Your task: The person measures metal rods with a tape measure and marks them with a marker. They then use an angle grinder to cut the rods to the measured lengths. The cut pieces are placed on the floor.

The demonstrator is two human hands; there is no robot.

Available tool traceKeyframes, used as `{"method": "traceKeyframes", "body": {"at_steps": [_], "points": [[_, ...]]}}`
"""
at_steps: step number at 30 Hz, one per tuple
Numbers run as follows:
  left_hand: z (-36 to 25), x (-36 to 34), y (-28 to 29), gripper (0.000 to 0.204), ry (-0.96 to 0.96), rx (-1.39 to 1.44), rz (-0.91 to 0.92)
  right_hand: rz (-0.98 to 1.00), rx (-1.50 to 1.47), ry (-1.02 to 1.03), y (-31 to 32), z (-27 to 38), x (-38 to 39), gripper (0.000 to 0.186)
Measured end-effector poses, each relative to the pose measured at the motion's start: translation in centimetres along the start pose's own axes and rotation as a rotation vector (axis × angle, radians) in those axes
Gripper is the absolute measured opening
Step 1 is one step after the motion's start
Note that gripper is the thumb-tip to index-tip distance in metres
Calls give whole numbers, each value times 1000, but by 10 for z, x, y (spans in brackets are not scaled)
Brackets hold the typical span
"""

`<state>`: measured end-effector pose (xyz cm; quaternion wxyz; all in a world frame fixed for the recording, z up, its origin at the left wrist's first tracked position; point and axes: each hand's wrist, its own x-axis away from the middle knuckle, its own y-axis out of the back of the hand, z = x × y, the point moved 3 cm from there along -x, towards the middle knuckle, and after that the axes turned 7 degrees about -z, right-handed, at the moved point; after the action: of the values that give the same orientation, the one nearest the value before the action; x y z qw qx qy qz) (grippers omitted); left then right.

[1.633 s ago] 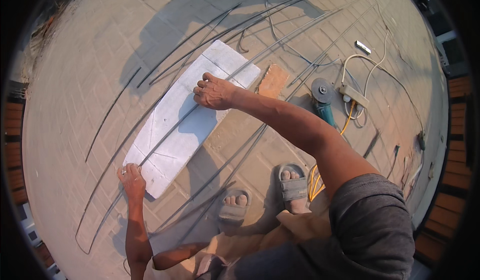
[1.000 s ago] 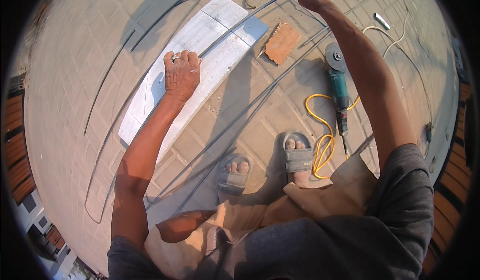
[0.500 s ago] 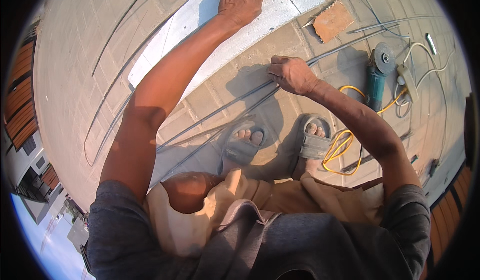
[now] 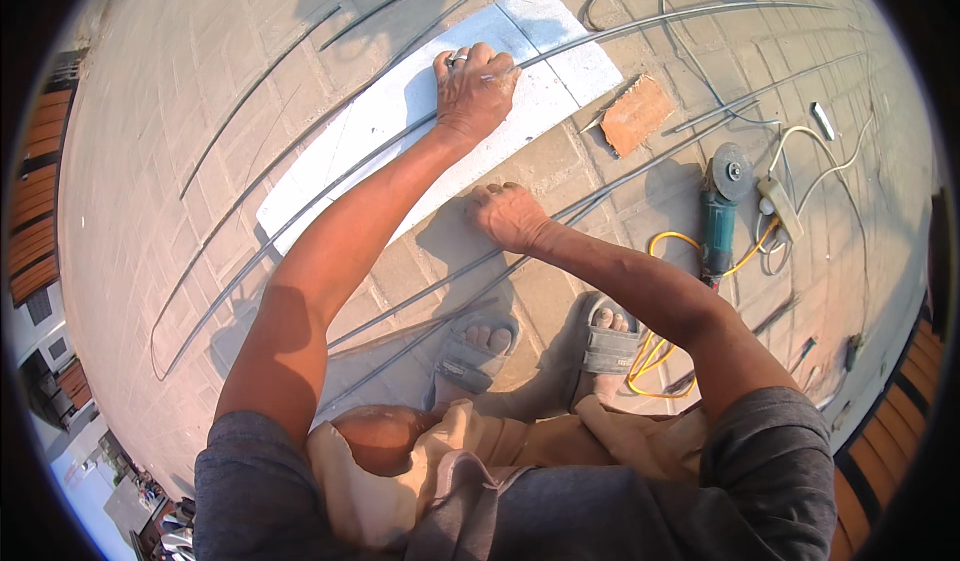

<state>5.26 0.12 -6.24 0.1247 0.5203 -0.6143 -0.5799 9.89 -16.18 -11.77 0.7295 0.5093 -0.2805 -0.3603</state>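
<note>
A long thin grey metal rod [image 4: 380, 145] lies lengthwise over a white board [image 4: 540, 101] marked with dark lines. My left hand [image 4: 478, 89], with a ring on one finger, rests on the board with its fingers curled over that rod. Nearer to me, my right hand [image 4: 510, 218] is closed just off the board's near edge. Its fingertips point down, and whatever they may hold is hidden. Beneath my right wrist pass more thin rods [image 4: 420, 294], which run along the paving towards my feet.
To the right lies a green angle grinder [image 4: 718, 226] with its disc exposed, beside a yellow cable [image 4: 650, 366] and a pale socket block [image 4: 785, 211]. A brown cardboard piece [image 4: 637, 116] lies past the board's near right edge. Several loose rods [image 4: 262, 101] cross the paving beyond.
My view has shifted, so the board shows more fully and lower. My right hand has moved leftward, off the near rods and closer to the board. My left hand remains on the rod.
</note>
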Motion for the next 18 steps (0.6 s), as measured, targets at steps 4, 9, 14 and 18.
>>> {"method": "traceKeyframes", "body": {"at_steps": [4, 9, 14, 18], "points": [[-1, 1, 0, 14, 0, 26, 35, 2, 33, -81, -2, -2, 7, 15], [-2, -4, 0, 16, -16, 14, 11, 98, 20, -40, 7, -4, 10, 13], [4, 2, -1, 16, 21, 56, -7, -41, -353, -91, 80, -19, 8, 13], [7, 4, 5, 16, 18, 95, -83, -480, -463, -388, 132, -99, -15, 20]]}}
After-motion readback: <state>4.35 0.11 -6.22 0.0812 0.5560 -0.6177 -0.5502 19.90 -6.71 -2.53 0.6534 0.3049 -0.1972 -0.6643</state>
